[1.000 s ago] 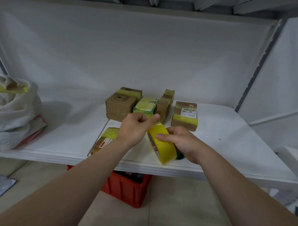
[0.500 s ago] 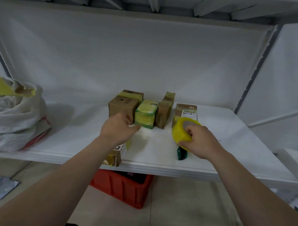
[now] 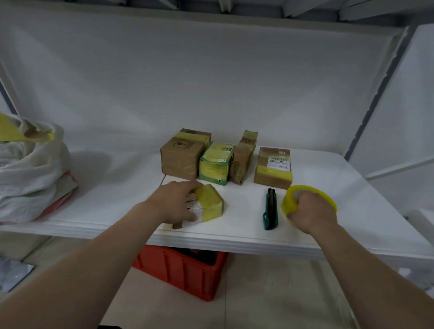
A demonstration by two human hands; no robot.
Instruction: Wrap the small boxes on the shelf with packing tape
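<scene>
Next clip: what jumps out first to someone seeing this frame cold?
Yellow tape everywhere: the right hand grips a tape roll on the shelf, and the left hand rests on a taped box near the front edge. Four more taped boxes line up behind, a green cutter between the hands.

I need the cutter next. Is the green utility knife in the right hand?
No: the green utility knife lies on the shelf, while the right hand grips the yellow tape roll.

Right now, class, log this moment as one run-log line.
left hand: on yellow-taped cardboard box | right hand: gripping yellow packing tape roll | green utility knife: lying between, untouched
</scene>
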